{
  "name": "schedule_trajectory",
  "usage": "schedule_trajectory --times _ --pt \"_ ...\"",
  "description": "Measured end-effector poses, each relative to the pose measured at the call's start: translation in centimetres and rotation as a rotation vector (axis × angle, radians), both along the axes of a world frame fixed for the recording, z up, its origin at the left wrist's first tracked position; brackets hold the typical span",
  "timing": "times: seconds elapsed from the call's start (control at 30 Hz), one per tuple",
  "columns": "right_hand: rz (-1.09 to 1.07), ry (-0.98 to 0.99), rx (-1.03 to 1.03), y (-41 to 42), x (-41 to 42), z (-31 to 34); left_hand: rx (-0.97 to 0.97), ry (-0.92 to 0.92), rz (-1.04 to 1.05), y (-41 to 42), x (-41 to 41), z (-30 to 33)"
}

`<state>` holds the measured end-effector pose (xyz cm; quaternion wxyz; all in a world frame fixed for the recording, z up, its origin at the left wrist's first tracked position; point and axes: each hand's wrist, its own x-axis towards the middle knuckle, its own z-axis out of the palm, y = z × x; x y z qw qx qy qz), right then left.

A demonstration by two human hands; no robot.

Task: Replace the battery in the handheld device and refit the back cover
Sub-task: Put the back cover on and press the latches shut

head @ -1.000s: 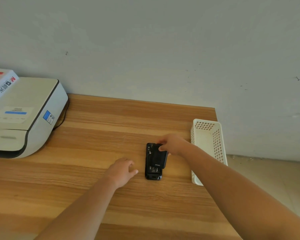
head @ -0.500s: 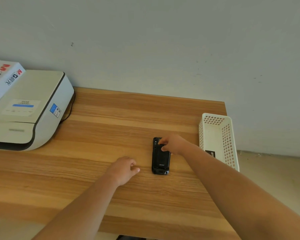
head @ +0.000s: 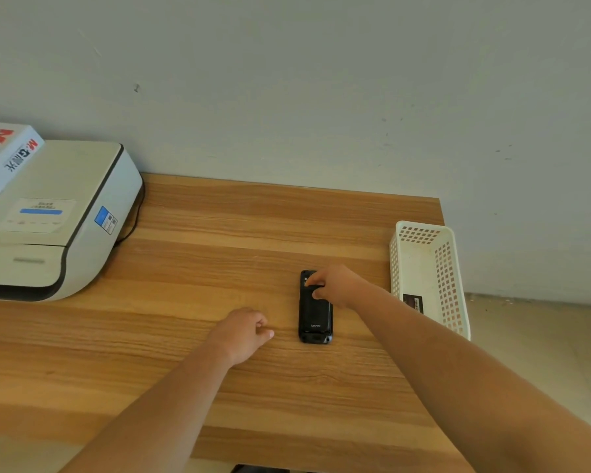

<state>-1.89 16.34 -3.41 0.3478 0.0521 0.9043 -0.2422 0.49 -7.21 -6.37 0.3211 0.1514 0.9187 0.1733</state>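
Head camera showed the device (head: 315,315) lying back-up on the table (head: 219,250), your right hand (head: 335,285) pinching its far end; your left hand (head: 243,331) rested beside it, loosely curled, empty.

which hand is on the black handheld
The right hand: its fingertips touch the far end of the black handheld. The left hand rests on the table beside the handheld, not touching it.

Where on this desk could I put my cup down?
The widest bare wood lies between the printer and the handheld device, back to the wall. The table strip on the near side of the device is bare too. It is crowded where left hand, device, right hand and basket sit close together.
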Motion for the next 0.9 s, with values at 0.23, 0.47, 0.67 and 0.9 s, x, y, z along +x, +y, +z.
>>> schedule_trajectory --times 0.23,0.47,0.67,0.9 --pt "0.015 0.021 0.005 0.1 0.7 -0.5 -0.009 0.005 -0.008 0.2 0.0 0.2" --pt "0.023 0.064 0.014 0.3 1.3 -1.1 -0.003 0.006 -0.003 0.9 0.1 0.5" --pt "0.135 0.170 0.087 0.2 2.3 -2.4 0.007 -0.010 -0.001 1.9 0.3 0.8" --pt "0.173 0.370 0.169 0.7 4.1 -3.7 0.005 -0.004 -0.014 2.9 0.2 0.9"
